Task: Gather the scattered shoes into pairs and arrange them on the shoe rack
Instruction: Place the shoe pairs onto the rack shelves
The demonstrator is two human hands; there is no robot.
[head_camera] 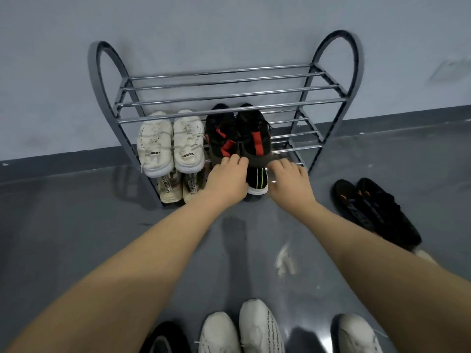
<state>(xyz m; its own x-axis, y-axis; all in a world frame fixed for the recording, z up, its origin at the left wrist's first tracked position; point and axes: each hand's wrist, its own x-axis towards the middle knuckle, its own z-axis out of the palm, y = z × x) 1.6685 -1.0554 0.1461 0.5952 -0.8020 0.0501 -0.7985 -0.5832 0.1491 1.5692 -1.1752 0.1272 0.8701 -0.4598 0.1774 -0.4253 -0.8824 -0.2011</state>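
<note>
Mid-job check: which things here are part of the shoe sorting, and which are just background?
Job:
rack
white pair
black-red pair
cream pair
black shoes on floor
loose shoes near camera
left hand
right hand

Background:
wall
floor

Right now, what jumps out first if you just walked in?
The two hands, left hand and right hand, at the heels of the black-and-red shoes on the rack middle shelf. White shoes sit beside them, and a black pair waits on the floor at right.
</note>
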